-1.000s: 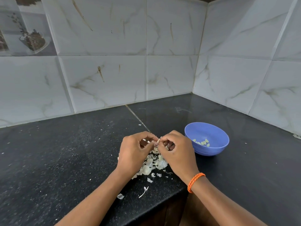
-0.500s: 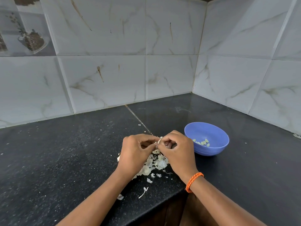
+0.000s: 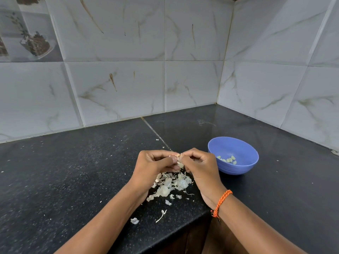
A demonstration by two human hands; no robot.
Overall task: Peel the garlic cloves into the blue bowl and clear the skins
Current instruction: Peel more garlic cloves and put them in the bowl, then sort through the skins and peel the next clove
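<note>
Peeling a clove (image 3: pixel 177 158) between both hands, held just above the skins (image 3: pixel 171 184) heaped on the black bench (image 3: pixel 73 171). Left hand (image 3: pixel 153 164) curled round the clove, thumb and forefinger pinching it from the left. Right hand (image 3: pixel 199 165) also curled, fingertips pinching papery skin at the clove's top, an orange cord (image 3: pixel 221 202) tied at that wrist. Mostly hidden by the fingers, so hard to tell how bare the clove is.

Compared with a second ago: hands drawn slightly closer together and a touch lower, a tuft of torn skin now sticking up between the fingertips. Probably a strip coming loose, meaning this clove is nearly ready for the bowl (image 3: pixel 233 155).

Unchanged otherwise: blue bowl standing to the right, just beside the right hand, with a few peeled cloves (image 3: pixel 228 160) lying in its bottom. Heap of skins in the same place under the hands, stray scraps (image 3: pixel 134 220) near the bench edge.

Judging by this, peeling well under way, clearing of skins not yet begun.
</note>
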